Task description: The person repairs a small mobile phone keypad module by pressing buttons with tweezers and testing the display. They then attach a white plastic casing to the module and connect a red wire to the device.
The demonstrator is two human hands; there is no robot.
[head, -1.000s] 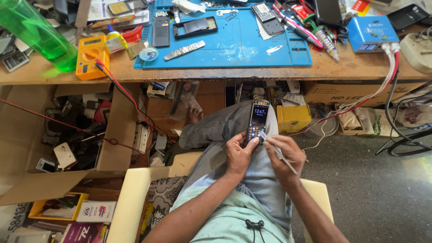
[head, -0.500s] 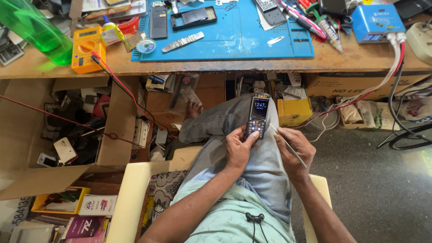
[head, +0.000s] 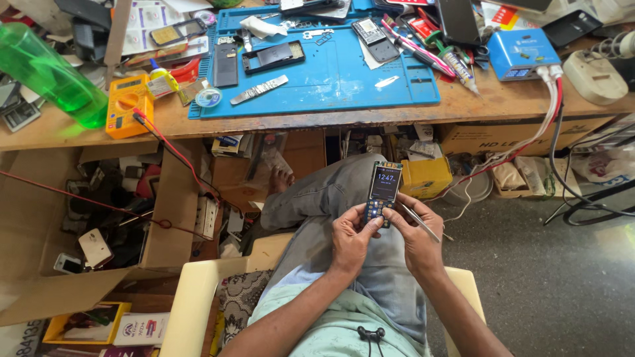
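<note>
Head view, looking straight down: the person sits in a cream chair (head: 192, 297) with one knee raised, and both forearms come up from the bottom of the frame to meet over the lap. The left hand (head: 350, 241) is curled around the lower end of a small keypad phone (head: 381, 192), fingers wrapped behind it and the thumb lying across the keys, so this grip is closed on the phone. The phone stands nearly upright above the grey trouser leg, its screen lit and facing the camera.

The right hand (head: 413, 231) sits just beside it, touching the phone's lower right edge with the fingertips. It is also closed, pinching a thin metal tool (head: 423, 225) that slants down and to the right, away from the phone. Both wrists are bent slightly inward, elbows tucked low.

Beyond the knees runs the wooden workbench (head: 463, 106), well apart from the hands. On it lies a blue work mat (head: 331, 73) strewn with phone parts, with an orange multimeter (head: 129, 106) and a green bottle (head: 53, 73) to the left and a blue box (head: 522, 53) to the right.
</note>
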